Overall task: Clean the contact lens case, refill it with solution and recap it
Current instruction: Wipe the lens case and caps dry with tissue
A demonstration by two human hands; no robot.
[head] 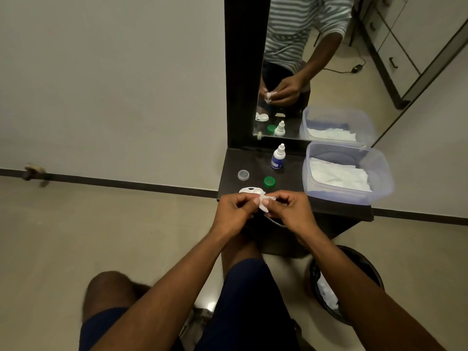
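I should keep the case (250, 190) flat at the table (291, 178) edge and work a tissue (263, 202) corner right round each well. My left hand (234, 211) and right hand (291, 209) both pinch that tissue just in front of the case. The case is white, uncapped; its green cap (269, 181) and clear cap (243, 175) lie apart behind it, near the bottle (277, 158).

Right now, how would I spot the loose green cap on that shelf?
Find the dark shelf under the mirror. The round green screw cap lies near its front edge, ahead of the small white dropper bottle. The clear round cap to its left is colourless; this one is solid green.
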